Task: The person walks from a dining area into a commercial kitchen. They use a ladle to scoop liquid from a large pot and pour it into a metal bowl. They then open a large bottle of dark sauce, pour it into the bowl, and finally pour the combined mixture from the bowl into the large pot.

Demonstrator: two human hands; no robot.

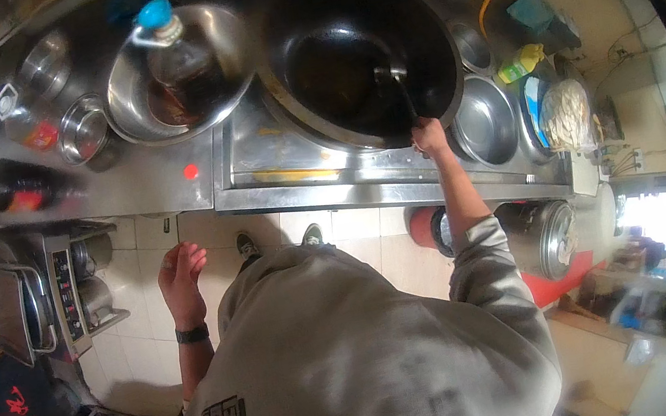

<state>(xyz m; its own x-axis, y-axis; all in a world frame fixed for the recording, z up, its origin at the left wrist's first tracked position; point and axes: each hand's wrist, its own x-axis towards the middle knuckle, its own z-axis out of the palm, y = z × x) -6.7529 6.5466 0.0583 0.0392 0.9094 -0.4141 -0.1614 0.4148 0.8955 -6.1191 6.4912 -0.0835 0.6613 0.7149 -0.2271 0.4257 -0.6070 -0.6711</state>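
My right hand (429,136) grips the handle of a metal cooking utensil (404,90) at the near rim of a large dark wok (424,40). The utensil's metal head lies inside the wok, and its exact shape is unclear. Dark liquid seems to cover the wok's bottom. My left hand (182,279) hangs over the floor in front of the counter, its fingers loosely bent with nothing in them. Left of the wok, a wide steel bowl (123,97) holds a big plastic jug (184,67) with a blue cap and dark contents.
Smaller steel pots (85,130) and a dark-filled bottle (18,184) occupy the counter's left. To the wok's right stand a steel basin (485,120) and a yellow-green bottle (521,63). A lidded steel drum (540,239) is below the counter. A countertop appliance (59,287) stands at left.
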